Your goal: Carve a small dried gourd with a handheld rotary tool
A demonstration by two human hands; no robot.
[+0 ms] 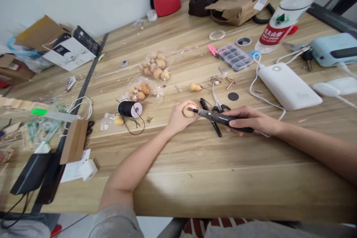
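Observation:
My left hand point(178, 117) is closed around a small tan gourd point(189, 111) resting on the wooden table point(195, 171). My right hand point(249, 119) grips a black pen-shaped rotary tool point(220, 118), whose tip touches the gourd's right side. Black-handled scissors point(219, 106) and a black pen-like tool point(210, 117) lie just behind and under the rotary tool. Another loose gourd point(194, 87) lies a little farther back.
Bags of small gourds point(155, 66) point(139, 90) and a spool of black cord point(129, 109) sit left of my hands. A white power bank point(288, 86) with cable, a clear bead box point(234, 56) and a water bottle point(287, 15) stand to the right. Boxes and clutter fill the left side.

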